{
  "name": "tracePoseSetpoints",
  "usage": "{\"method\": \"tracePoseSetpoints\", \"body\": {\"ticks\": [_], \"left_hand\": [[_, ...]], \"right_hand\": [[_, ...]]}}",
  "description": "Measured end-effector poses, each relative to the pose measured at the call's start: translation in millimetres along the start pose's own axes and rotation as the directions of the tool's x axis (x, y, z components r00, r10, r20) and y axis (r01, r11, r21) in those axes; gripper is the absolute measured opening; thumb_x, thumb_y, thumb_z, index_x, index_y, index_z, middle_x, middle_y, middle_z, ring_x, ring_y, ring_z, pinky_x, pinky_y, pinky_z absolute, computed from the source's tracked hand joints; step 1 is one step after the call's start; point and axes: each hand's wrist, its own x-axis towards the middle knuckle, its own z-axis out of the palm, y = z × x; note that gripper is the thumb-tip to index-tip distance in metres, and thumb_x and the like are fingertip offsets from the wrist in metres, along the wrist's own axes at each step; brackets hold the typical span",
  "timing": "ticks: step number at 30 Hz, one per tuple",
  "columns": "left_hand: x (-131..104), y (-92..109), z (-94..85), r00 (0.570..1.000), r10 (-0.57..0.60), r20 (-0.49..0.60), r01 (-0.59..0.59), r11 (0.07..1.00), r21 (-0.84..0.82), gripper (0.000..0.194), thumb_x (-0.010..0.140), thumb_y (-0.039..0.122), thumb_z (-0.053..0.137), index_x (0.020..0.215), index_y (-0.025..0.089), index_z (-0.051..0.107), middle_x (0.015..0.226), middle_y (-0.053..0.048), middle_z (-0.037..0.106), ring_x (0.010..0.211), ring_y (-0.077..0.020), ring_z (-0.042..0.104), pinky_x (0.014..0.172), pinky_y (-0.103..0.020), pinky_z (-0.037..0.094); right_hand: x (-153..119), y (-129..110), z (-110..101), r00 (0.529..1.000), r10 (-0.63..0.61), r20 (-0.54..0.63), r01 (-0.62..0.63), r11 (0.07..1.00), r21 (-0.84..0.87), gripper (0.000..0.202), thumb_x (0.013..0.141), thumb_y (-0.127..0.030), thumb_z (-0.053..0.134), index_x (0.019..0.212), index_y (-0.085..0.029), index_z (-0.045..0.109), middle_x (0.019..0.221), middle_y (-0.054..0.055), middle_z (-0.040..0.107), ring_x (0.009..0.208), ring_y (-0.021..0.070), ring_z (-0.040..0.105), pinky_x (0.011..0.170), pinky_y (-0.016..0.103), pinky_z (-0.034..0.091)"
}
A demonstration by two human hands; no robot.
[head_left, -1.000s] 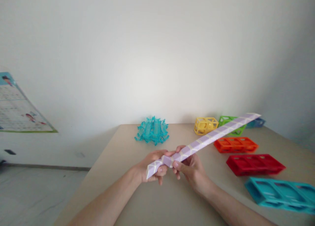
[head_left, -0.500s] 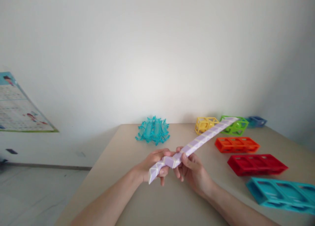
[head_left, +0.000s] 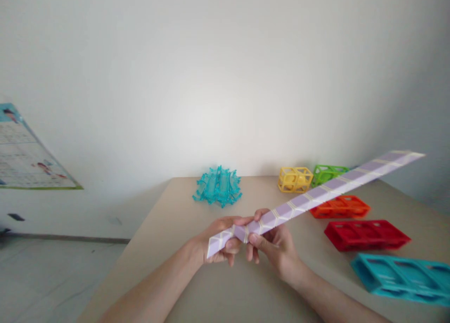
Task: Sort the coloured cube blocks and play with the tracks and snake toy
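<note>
Both hands hold a long lilac segmented puzzle strip above the near middle of the beige table. The left hand wraps the near end of the strip, with the fingers curled together around a short section that bends down and to the left. The right hand grips the strip just beside the left hand, with the thumb and fingers clamped on the first straight segments. From this grip the strip runs straight up and to the right, clear of the table, and its far end passes over the right side of the table in front of the wall. On the table at the far edge lies a clear turquoise plastic cluster. To the right of it stand a yellow open-frame cube and a green frame block. Nearer on the right side lie an orange frame block, a red frame block and a teal frame block, one behind the other. A printed poster shows at the left edge.
</note>
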Motion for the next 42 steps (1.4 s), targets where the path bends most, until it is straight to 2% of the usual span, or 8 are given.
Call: {"method": "tracePoseSetpoints", "body": {"ticks": [5, 8, 12, 15, 23, 28, 36, 42], "left_hand": [[-2.0, -2.5, -6.8, 1.0, 0.007, 0.007, -0.008, 0.998, 0.066, 0.045, 0.089, 0.039, 0.05, 0.12, 0.009, 0.06, 0.059, -0.007, 0.063, 0.044, -0.0116, 0.055, 0.04, -0.02, 0.048], [-1.1, -4.8, -7.5, 0.993, 0.117, -0.023, -0.112, 0.983, 0.144, 0.047, 0.089, 0.041, 0.05, 0.122, 0.009, 0.058, 0.058, -0.005, 0.062, 0.051, -0.0152, 0.06, 0.042, -0.022, 0.051], [4.8, -7.1, -4.5, 0.944, 0.304, -0.131, -0.278, 0.942, 0.188, 0.065, 0.085, 0.067, 0.04, 0.113, 0.012, 0.059, 0.045, 0.002, 0.052, 0.037, -0.0107, 0.048, 0.041, -0.028, 0.053], [6.3, -7.2, -2.2, 0.907, 0.404, -0.115, -0.362, 0.891, 0.273, 0.054, 0.079, 0.063, 0.057, 0.101, 0.013, 0.06, 0.06, -0.001, 0.06, 0.038, -0.0063, 0.044, 0.043, -0.028, 0.053], [3.6, -8.5, -4.4, 0.924, 0.377, -0.059, -0.354, 0.905, 0.237, 0.034, 0.078, 0.043, 0.069, 0.09, 0.013, 0.058, 0.069, -0.001, 0.058, 0.055, -0.0139, 0.059, 0.063, -0.04, 0.056], [7.0, -12.3, -5.0, 0.882, 0.443, -0.161, -0.298, 0.789, 0.537, 0.039, 0.082, 0.047, 0.063, 0.101, 0.013, 0.059, 0.066, 0.002, 0.051, 0.053, -0.0099, 0.052, 0.055, -0.028, 0.05], [0.8, -7.2, -14.4, 0.979, 0.149, 0.143, -0.187, 0.933, 0.307, 0.052, 0.077, 0.054, 0.066, 0.107, 0.012, 0.058, 0.072, 0.001, 0.047, 0.052, -0.0074, 0.047, 0.054, -0.03, 0.05], [1.1, -7.9, -17.4, 0.988, 0.112, 0.108, -0.128, 0.978, 0.164, 0.044, 0.081, 0.048, 0.063, 0.11, 0.016, 0.054, 0.07, 0.002, 0.048, 0.049, -0.0068, 0.045, 0.064, -0.042, 0.053]], "right_hand": [[-6.5, 0.8, 4.4, 0.999, -0.044, -0.016, 0.043, 0.997, -0.068, 0.03, 0.086, -0.027, 0.066, 0.099, -0.024, 0.039, 0.108, 0.01, 0.067, 0.056, 0.0112, 0.065, 0.047, 0.022, 0.049], [-5.4, 1.4, 3.1, 0.996, -0.055, -0.075, 0.046, 0.992, -0.115, 0.031, 0.085, -0.029, 0.067, 0.1, -0.023, 0.041, 0.103, 0.01, 0.068, 0.056, 0.0119, 0.064, 0.047, 0.023, 0.049], [2.5, 1.2, -3.3, 0.987, -0.04, -0.155, 0.019, 0.991, -0.129, 0.035, 0.08, -0.034, 0.07, 0.098, -0.021, 0.043, 0.094, 0.009, 0.069, 0.053, 0.0129, 0.062, 0.045, 0.024, 0.049], [7.2, 2.2, -7.8, 0.985, 0.001, -0.171, -0.02, 0.994, -0.107, 0.038, 0.079, -0.04, 0.071, 0.098, -0.02, 0.045, 0.08, 0.004, 0.066, 0.054, 0.0137, 0.06, 0.042, 0.023, 0.048], [10.3, 4.1, -12.9, 0.946, 0.02, -0.324, -0.097, 0.97, -0.223, 0.042, 0.069, -0.044, 0.076, 0.093, -0.016, 0.055, 0.066, 0.0, 0.057, 0.047, 0.0093, 0.047, 0.039, 0.022, 0.041], [11.3, 2.5, -16.7, 0.924, -0.016, -0.382, -0.12, 0.936, -0.331, 0.035, 0.066, -0.036, 0.077, 0.09, -0.015, 0.061, 0.067, 0.001, 0.061, 0.043, 0.0076, 0.043, 0.037, 0.021, 0.035], [13.9, -0.7, -20.5, 0.968, 0.198, -0.155, -0.205, 0.979, -0.025, 0.04, 0.064, -0.033, 0.08, 0.095, -0.016, 0.061, 0.077, 0.004, 0.067, 0.052, 0.0103, 0.051, 0.04, 0.02, 0.039], [13.4, 3.1, -20.5, 0.973, 0.157, -0.171, -0.167, 0.985, -0.047, 0.04, 0.065, -0.032, 0.081, 0.093, -0.015, 0.058, 0.08, 0.005, 0.068, 0.051, 0.0093, 0.049, 0.042, 0.02, 0.042]]}}
